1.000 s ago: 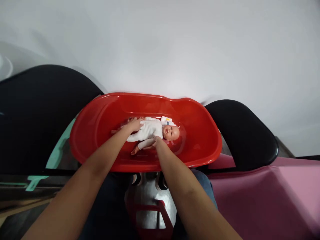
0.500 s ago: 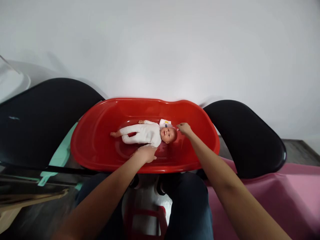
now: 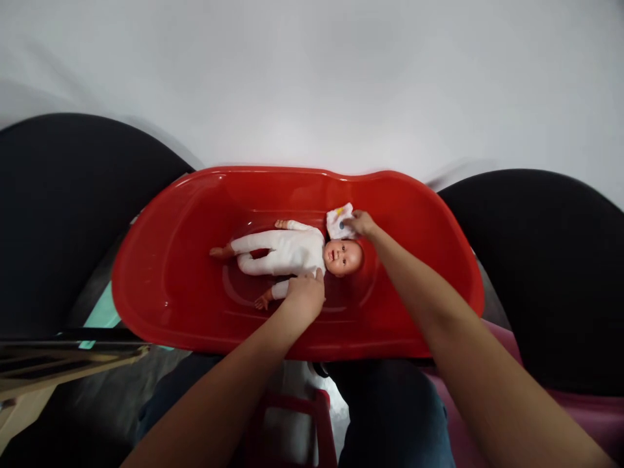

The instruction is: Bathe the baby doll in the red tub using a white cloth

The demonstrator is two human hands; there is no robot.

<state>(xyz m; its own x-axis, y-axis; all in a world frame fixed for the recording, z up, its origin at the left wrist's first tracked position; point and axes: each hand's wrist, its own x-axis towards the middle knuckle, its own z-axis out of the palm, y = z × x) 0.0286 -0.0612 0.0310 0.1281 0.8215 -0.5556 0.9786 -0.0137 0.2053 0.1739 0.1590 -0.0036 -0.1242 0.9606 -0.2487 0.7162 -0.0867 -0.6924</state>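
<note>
A baby doll [image 3: 299, 252] in a white suit lies on its back in a red baby bathtub [image 3: 185, 273], its head to the right. My left hand [image 3: 307, 296] is closed at the doll's near shoulder and upper arm, its fingers partly hidden; the doll's forearm sticks out to the left of it. Just beyond the doll's head, my right hand [image 3: 361, 223] pinches the edge of a small white cloth [image 3: 340, 222] with coloured spots. The cloth is bunched beside the head, inside the tub.
Black chair seats flank the tub, one on the left [image 3: 73, 214] and one on the right [image 3: 546, 260]. Behind it rises a white wall [image 3: 312, 84]. Below are my knees and a red stool [image 3: 324, 416]. A wooden frame [image 3: 73, 374] stands at lower left; pink material [image 3: 585, 416] lies lower right.
My right hand has moved from beside the doll's head onto the cloth and taken hold of it. My left hand has shifted up to the doll's shoulder. The view has moved closer.
</note>
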